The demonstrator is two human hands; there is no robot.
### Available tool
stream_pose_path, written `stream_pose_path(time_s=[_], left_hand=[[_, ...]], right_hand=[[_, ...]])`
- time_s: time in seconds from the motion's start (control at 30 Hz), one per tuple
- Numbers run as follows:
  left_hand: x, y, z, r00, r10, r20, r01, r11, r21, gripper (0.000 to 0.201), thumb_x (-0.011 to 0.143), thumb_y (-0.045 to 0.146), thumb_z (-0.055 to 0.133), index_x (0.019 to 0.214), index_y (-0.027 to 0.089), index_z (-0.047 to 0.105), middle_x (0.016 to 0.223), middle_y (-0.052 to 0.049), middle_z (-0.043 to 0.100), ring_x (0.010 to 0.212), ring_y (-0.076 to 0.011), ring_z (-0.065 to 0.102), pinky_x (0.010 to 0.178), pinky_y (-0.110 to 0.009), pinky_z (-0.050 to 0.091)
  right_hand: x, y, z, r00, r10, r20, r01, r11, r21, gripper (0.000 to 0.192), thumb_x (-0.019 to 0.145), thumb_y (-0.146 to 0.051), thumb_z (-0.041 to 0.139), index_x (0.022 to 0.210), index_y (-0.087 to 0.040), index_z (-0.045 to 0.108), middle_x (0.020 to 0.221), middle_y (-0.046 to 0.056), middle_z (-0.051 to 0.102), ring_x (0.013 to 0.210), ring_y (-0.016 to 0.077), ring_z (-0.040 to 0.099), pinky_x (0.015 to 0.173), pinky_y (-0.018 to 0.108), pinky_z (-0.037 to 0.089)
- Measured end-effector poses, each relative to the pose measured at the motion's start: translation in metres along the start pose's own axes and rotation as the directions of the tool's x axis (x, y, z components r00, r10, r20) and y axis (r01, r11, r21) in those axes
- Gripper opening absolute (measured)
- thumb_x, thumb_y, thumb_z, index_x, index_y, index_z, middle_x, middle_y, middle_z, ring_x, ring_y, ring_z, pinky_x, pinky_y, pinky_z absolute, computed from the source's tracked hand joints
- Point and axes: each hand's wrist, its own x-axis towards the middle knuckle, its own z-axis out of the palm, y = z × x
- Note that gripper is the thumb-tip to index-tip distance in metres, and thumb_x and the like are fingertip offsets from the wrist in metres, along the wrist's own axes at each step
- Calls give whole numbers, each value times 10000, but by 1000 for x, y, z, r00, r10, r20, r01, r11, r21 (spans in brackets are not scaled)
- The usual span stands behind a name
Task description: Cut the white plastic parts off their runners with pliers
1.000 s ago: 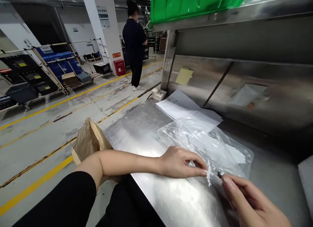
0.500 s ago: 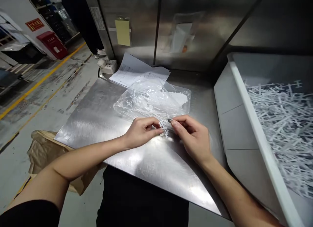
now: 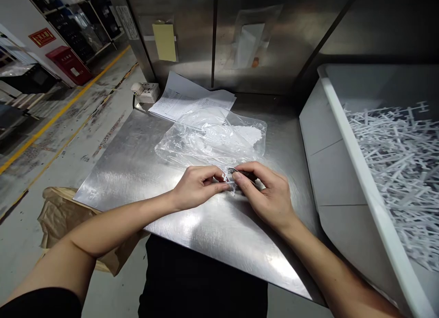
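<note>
My left hand pinches a small branched white plastic piece between thumb and fingertips, just above the metal table. My right hand is closed round a small dark metal tool that looks like a pair of snips. Its tip meets the white piece, and my fingers hide most of the tool. Right behind both hands lies a clear plastic bag, with many tiny white bits in or under its film.
At the right stands a large pale bin heaped with white plastic sprues. Printed sheets and a power socket sit at the back. A brown paper bag is below the table's left edge.
My right hand has moved slightly left, bringing the snips against the white piece; more of the tool shows. My left hand keeps its pinch. The view has shifted a little.
</note>
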Motion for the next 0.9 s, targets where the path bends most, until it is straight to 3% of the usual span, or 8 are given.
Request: stream_pose_path(time_s=[0.3, 0.47, 0.73, 0.9], left_hand=[[0, 0, 1, 999, 32, 12, -31, 998, -57, 183, 965, 337, 837, 965, 156, 810, 864, -33, 778, 699, -111, 626, 668, -238, 469], [-1, 0, 1, 999, -25, 24, 27, 996, -85, 183, 953, 338, 848, 965, 161, 802, 875, -26, 778, 714, -113, 630, 676, -237, 475], [0, 7, 2, 984, -159, 85, 166, 982, -88, 142, 933, 283, 835, 889, 163, 774, 841, -6, 777, 733, -115, 667, 683, -228, 485], [0, 8, 4, 976, -207, 72, 214, 971, -102, 126, 924, 291, 846, 902, 173, 809, 832, -10, 790, 738, -121, 687, 673, -227, 487]], right_hand=[[-2, 1, 1, 998, -60, 8, 60, 998, -12, 72, 1044, -260, 707, 1006, -239, 765, 910, 16, 789, 772, 184, 711, 728, 334, 525], [-3, 2, 3, 999, -31, 4, 31, 999, 10, 88, 1050, -262, 697, 1008, -236, 771, 917, 16, 797, 780, 180, 714, 730, 326, 524], [-2, 5, 7, 976, 208, 69, -213, 975, 67, 187, 1016, -326, 701, 879, -215, 764, 780, 7, 744, 698, 168, 643, 658, 304, 467], [-1, 6, 7, 962, 264, 65, -267, 962, 49, 229, 1000, -347, 694, 824, -211, 748, 739, 6, 708, 669, 164, 596, 623, 305, 426]])
